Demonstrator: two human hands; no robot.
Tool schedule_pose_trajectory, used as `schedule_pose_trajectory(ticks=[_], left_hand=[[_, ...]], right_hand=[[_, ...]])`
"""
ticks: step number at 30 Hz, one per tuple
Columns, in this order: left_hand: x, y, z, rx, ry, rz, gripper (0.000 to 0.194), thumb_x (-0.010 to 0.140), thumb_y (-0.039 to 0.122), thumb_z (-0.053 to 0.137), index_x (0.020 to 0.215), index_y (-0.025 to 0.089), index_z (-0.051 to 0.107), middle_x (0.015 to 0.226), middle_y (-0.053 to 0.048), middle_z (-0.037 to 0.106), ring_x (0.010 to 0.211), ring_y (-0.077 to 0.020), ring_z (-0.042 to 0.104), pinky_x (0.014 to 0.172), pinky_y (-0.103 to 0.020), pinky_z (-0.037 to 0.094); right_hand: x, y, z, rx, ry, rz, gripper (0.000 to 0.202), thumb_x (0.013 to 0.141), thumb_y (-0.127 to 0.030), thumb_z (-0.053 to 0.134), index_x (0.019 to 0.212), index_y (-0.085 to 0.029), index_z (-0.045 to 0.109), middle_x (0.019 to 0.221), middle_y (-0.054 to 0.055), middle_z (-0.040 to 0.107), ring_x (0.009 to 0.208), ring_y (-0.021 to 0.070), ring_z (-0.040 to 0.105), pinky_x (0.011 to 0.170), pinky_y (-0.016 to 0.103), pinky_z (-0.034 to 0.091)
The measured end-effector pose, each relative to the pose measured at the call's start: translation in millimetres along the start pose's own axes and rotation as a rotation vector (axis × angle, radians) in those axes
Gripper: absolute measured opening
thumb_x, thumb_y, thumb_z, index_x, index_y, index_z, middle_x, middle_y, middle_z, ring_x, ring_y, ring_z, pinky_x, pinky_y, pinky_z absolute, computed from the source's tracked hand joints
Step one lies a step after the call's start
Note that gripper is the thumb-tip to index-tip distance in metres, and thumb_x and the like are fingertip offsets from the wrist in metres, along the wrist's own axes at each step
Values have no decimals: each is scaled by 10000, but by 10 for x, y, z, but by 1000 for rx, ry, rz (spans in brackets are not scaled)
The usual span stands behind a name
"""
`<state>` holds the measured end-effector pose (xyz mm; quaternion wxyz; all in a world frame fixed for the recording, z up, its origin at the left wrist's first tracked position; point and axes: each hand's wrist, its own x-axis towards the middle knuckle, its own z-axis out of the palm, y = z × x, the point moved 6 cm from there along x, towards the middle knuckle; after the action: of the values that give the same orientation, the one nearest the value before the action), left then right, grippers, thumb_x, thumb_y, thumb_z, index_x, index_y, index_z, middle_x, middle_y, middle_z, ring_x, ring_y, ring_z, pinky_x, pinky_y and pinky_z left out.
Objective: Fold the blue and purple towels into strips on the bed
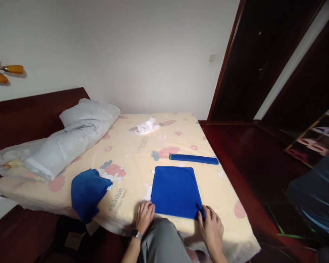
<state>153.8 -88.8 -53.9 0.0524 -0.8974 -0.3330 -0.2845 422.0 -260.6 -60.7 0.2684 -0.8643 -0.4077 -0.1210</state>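
A square blue cloth [175,190] with a white tag at its far left corner lies flat on the bed right in front of me. My left hand [145,215], a watch on its wrist, has its fingers curled at the cloth's near left corner. At the near right corner, my right hand [211,226] pinches the edge between thumb and fingers, and the fabric there is slightly lifted. Beyond the cloth lies a blue strip [194,159], folded long and narrow. To the left, a crumpled blue cloth [87,193] hangs partly over the bed's near edge.
The bed [137,157] has a cream sheet printed with carrots and rabbits. A grey quilt [76,135] is bunched by the headboard [38,109]. A white plastic bag [147,126] lies near the wall. At right are a slipper rack [314,146] and part of a person's dark clothing [315,190].
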Motion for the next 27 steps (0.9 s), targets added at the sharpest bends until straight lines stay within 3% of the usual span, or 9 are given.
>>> schedule_pose_trajectory(ticks=[2, 5, 8, 11, 15, 17, 20, 24, 27], left_hand=[[43, 102, 27, -39, -63, 198, 303, 1024, 158, 423, 1141, 242, 690, 1171, -50, 721, 1116, -201, 648, 982, -362, 492], [113, 194, 111, -107, -273, 454, 404, 1041, 152, 403, 1406, 270, 529, 1438, -12, 587, 1355, -179, 499, 1117, -362, 417], [144, 126, 206, -150, -477, 536, 561, 1042, 232, 453, 1571, 277, 270, 1556, -3, 452, 1441, -166, 393, 1165, -356, 377], [71, -16, 275, -167, -565, 516, 677, 1029, 195, 443, 1606, 288, 100, 1618, 4, 332, 1481, -168, 323, 1191, -374, 350], [-110, -174, 310, -143, -561, 430, 746, 988, 40, 352, 1605, 313, 32, 1643, 22, 260, 1504, -157, 261, 1221, -396, 318], [-171, -213, 299, -153, -548, 388, 735, 991, 39, 338, 1603, 324, 47, 1637, 27, 278, 1498, -146, 276, 1223, -391, 326], [-175, -229, 252, -228, -524, 303, 621, 1029, 170, 397, 1588, 341, 188, 1606, 24, 357, 1464, -152, 356, 1210, -386, 361], [-59, -219, 154, -393, -440, 95, 405, 1012, 259, 462, 1406, 325, 529, 1468, 8, 560, 1361, -174, 512, 1173, -404, 413], [3, -206, 118, -471, -397, -39, 333, 909, 247, 598, 1237, 283, 644, 1379, -24, 637, 1291, -209, 579, 1135, -411, 454]], right_hand=[[-44, -176, -33, 130, 52, -103, 435, 1017, -426, 344, 1283, -194, 599, 1305, 146, 602, 1147, 323, 577, 942, 474, 474], [-171, -535, 69, 227, -69, -387, 399, 1017, -309, 375, 1370, -241, 550, 1411, 80, 565, 1284, 261, 522, 1072, 432, 413], [-330, -729, 239, 179, -202, -595, 457, 1012, -284, 417, 1465, -262, 469, 1474, 22, 535, 1342, 225, 497, 1121, 405, 375], [-401, -603, 342, 99, -203, -612, 524, 1020, -348, 444, 1527, -228, 386, 1514, 30, 487, 1369, 234, 479, 1125, 410, 371], [-408, -191, 353, 32, -158, -558, 608, 1017, -377, 454, 1576, -219, 273, 1555, 41, 416, 1400, 251, 444, 1130, 430, 371], [-388, 3, 334, 31, -154, -537, 628, 1012, -394, 462, 1580, -217, 260, 1560, 51, 403, 1404, 264, 439, 1137, 447, 374], [-341, 191, 330, 65, -207, -514, 615, 1009, -411, 458, 1567, -206, 302, 1558, 61, 403, 1406, 273, 437, 1149, 462, 388], [-254, 277, 381, 174, -329, -444, 536, 1005, -398, 430, 1503, -198, 441, 1521, 62, 462, 1389, 276, 461, 1159, 473, 404], [-146, 296, 376, 278, -354, -349, 501, 962, -372, 458, 1412, -177, 561, 1450, 90, 548, 1330, 293, 528, 1135, 478, 438]])
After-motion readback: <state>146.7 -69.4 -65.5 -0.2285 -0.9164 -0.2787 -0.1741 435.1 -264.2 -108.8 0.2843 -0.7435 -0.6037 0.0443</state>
